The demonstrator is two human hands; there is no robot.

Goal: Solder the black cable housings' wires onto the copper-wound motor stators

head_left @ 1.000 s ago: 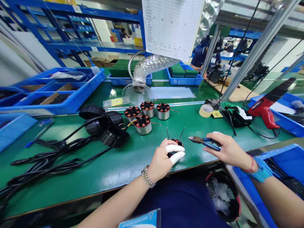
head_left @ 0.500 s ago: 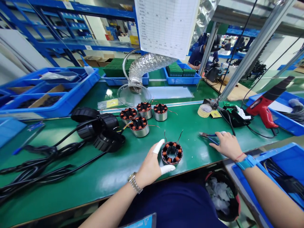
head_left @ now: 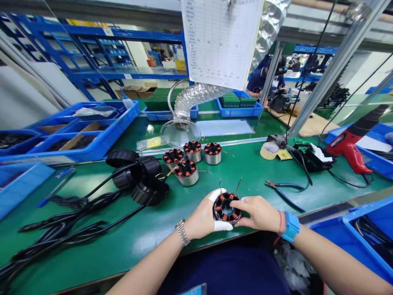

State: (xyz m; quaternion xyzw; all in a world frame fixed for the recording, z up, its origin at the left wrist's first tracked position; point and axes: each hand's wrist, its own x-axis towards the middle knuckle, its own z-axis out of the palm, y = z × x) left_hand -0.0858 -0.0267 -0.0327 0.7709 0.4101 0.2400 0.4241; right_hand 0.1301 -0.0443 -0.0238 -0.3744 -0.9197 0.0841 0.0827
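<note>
A motor stator (head_left: 227, 208) with copper windings and two thin upright wires is near the green bench's front edge. My left hand (head_left: 202, 218), with white finger cots on thumb and finger, is closed around its left side. From the right, my right hand (head_left: 259, 213) grips the same stator, index finger over the central hole and thumb low on the outer side. Cutting pliers (head_left: 285, 193) with blue handles lie on the bench to the right, untouched. Behind my left hand stand several more stators (head_left: 186, 172) in silver rings.
Black round housings (head_left: 149, 190) with thick cables (head_left: 61, 229) cover the left of the bench. A fume-duct hood (head_left: 180, 132) hangs behind the stators. At the right are a tape roll (head_left: 269, 150), a red heat gun (head_left: 350, 149) and a blue bin (head_left: 368, 229).
My right hand has let go of the pliers and moved left onto the stator. The pliers now lie on the bench. My left hand stays around the stator; the camera view has shifted slightly.
</note>
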